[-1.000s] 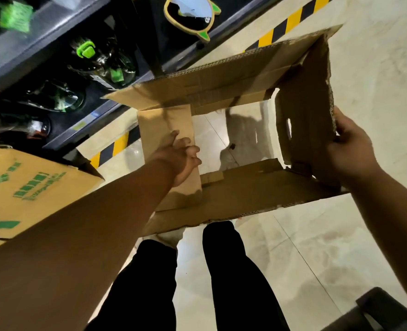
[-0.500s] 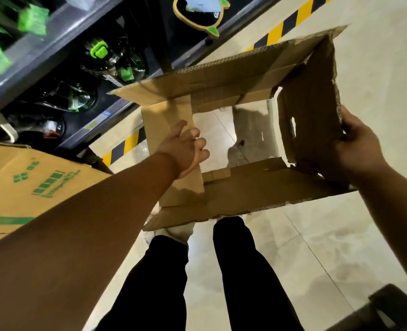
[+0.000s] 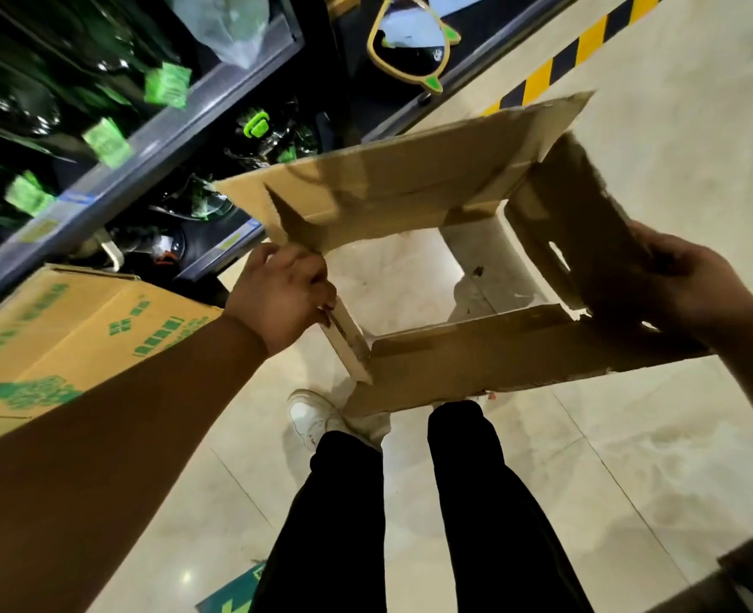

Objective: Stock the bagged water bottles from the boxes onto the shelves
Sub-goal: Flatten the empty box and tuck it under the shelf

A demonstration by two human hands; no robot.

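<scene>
Two hands hold an empty cardboard box (image 3: 410, 179) in the air above a pale tiled floor (image 3: 657, 435). The box is open at top and bottom, so the floor shows straight through it. The left hand (image 3: 282, 298) is closed around a narrow flap at the box's left side, fingers curled over its edge. The right hand (image 3: 684, 276) grips the torn right wall of the box, fingers wrapped round the cardboard.

Dark metal shelves (image 3: 167, 139) run along the upper left. Bagged water bottles (image 3: 257, 130) lie on them, dark with bright green lids and tags, somewhat blurred. Below the shelves, at the left edge, sits a second cardboard box with green print (image 3: 83, 329), partly hidden by the left forearm. Yellow and black striped tape (image 3: 560, 64) marks the floor beside the shelving. The person's legs in black trousers (image 3: 476, 502) and one white shoe (image 3: 308, 415) show beneath the held box.
</scene>
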